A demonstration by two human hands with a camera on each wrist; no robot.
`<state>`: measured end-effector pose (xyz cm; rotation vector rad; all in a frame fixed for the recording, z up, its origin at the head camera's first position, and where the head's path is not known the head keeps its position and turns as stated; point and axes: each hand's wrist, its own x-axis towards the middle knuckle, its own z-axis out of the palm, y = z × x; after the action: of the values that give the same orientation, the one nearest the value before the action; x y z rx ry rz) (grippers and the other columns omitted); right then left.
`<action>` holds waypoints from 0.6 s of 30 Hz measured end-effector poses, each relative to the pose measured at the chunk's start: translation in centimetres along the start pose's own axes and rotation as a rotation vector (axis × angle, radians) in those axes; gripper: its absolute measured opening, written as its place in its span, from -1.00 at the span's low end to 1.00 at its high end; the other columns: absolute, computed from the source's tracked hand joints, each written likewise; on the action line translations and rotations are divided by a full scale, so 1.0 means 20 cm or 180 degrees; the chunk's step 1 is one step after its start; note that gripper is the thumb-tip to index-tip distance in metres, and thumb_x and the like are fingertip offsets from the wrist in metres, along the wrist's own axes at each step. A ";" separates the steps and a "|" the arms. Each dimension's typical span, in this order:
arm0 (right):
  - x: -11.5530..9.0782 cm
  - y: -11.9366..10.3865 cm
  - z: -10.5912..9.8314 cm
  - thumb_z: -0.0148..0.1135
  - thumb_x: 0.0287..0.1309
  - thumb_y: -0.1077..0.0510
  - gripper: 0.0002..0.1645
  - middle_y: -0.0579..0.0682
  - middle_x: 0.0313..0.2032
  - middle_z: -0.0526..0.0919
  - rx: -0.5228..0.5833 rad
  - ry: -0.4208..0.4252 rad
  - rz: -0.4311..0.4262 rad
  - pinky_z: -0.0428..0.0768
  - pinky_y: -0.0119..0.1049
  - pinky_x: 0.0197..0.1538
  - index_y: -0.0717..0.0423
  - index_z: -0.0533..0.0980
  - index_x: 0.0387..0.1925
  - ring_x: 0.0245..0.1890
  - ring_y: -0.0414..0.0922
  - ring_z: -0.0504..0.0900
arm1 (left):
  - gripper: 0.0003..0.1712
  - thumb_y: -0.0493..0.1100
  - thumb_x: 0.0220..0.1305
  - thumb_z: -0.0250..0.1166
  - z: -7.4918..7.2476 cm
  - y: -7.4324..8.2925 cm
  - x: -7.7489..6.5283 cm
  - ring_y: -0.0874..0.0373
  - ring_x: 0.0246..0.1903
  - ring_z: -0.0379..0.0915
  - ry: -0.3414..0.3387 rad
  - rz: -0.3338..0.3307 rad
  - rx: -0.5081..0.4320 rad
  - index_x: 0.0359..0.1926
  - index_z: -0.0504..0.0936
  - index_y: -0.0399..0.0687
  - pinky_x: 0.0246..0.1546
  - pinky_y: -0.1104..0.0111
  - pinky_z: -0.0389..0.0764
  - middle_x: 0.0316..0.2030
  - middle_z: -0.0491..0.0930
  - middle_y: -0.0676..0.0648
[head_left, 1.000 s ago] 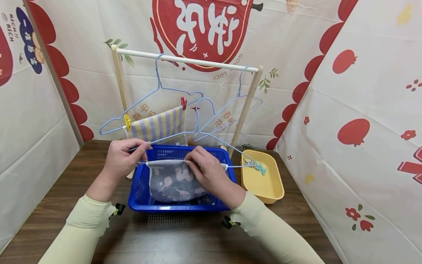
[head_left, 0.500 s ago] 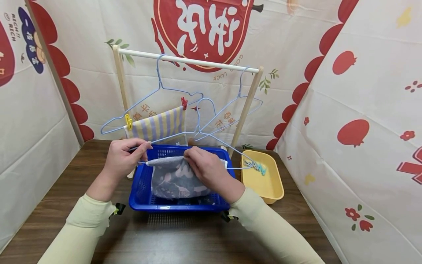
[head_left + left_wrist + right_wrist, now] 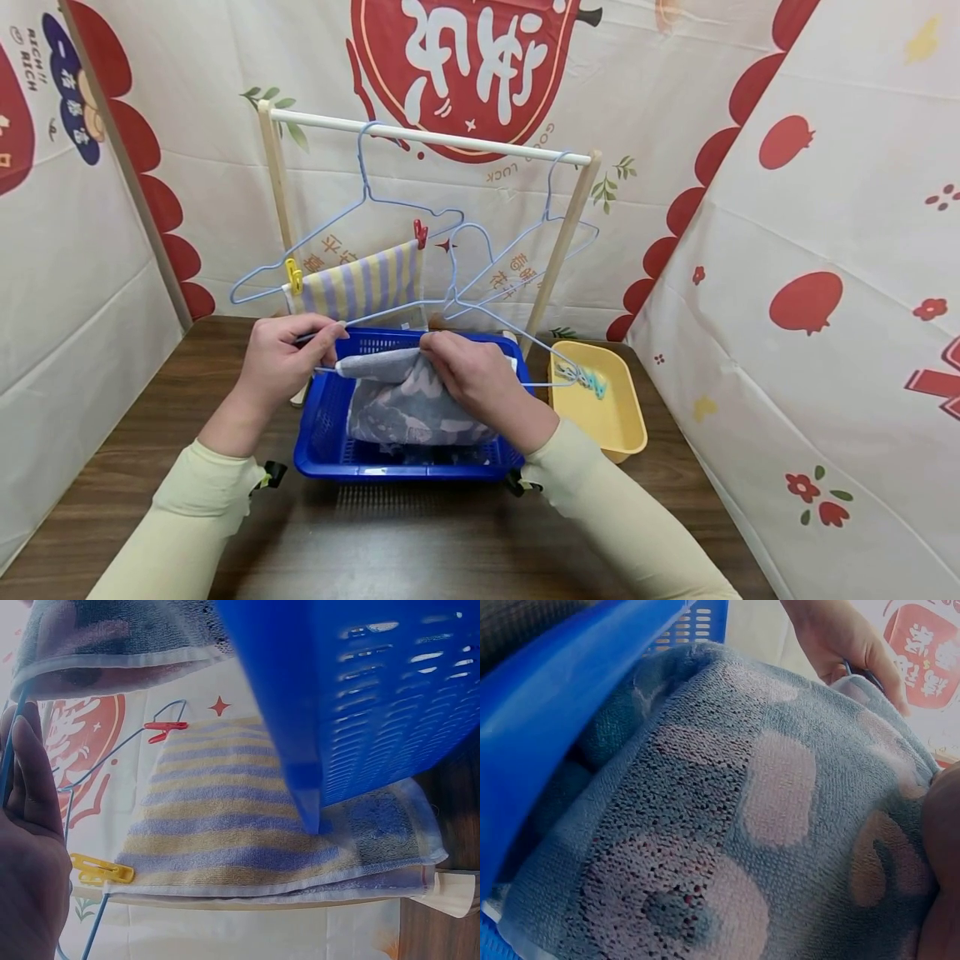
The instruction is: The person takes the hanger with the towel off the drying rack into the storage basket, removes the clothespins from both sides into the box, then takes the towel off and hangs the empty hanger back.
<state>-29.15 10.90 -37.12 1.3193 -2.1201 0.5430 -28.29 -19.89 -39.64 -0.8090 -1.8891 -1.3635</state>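
Note:
My left hand (image 3: 281, 362) grips the left end of a blue wire hanger (image 3: 495, 312) held above the blue basket (image 3: 405, 472). Over the hanger's lower bar lies a grey towel (image 3: 416, 408) with pink patterns, its front part drooping into the basket. My right hand (image 3: 476, 379) pinches the towel's upper edge near the middle of the bar, the fingertips partly hidden. The right wrist view shows the towel (image 3: 780, 787) spread close up, with the left hand (image 3: 851, 645) beyond it.
Behind the basket stands a rack (image 3: 427, 140) with two hangers. One carries a striped towel (image 3: 360, 279) under a yellow clothespin (image 3: 293, 277) and a red clothespin (image 3: 421, 233). At right is a yellow basin (image 3: 600, 425) with several clothespins (image 3: 592, 382). Cloth walls enclose the table (image 3: 360, 550).
My right hand has drawn the towel's upper edge upward a little, so its left part slants and its lower edge sits higher in the basket. The left hand has hardly moved.

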 end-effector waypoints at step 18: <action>0.03 0.02 -0.04 0.26 0.60 0.31 -0.86 0.01 -0.13 0.75 -0.0010 0.0163 0.0004 0.72 -0.26 -0.29 0.14 0.55 0.08 -0.38 -0.16 0.63 | -0.74 -0.62 0.26 0.46 0.00 -0.02 0.00 0.23 -0.58 0.58 0.0019 0.0073 0.0044 -0.29 0.83 -0.20 -0.47 0.56 0.63 -0.56 0.68 0.02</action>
<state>-29.45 11.20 -36.14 1.2890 -2.0796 0.5678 -28.65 -20.04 -39.78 -0.8163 -1.8773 -1.3362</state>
